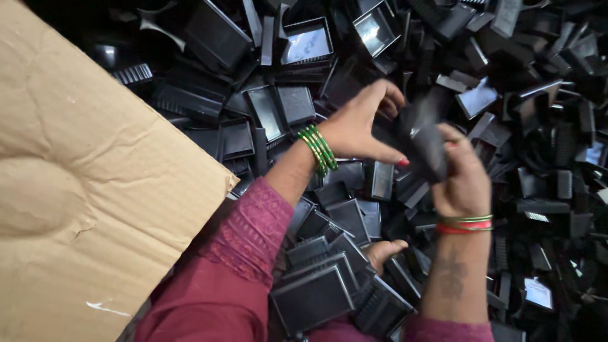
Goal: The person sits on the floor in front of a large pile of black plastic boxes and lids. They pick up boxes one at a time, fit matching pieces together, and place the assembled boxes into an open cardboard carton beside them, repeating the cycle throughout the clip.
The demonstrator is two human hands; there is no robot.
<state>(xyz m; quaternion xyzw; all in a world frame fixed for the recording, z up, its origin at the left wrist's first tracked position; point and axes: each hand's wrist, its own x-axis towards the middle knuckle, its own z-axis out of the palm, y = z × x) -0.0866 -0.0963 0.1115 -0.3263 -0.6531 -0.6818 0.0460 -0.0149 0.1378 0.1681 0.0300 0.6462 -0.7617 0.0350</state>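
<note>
A black plastic part [421, 142] sits mid-scene above the heap of black plastic pieces [316, 291] — the right hand [465, 180] has its fingers clamped on it, the left hand [361, 123] pinching its left edge. A cardboard flap [95, 183] lies left.

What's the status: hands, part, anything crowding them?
Left hand and right hand both grip one black plastic part. Loose pile of black parts all around. Cardboard sheet at left.

Brown cardboard sheet [95, 183] lies left of my heap of black plastic trays [304, 107]; its corner overlaps the heap.
</note>
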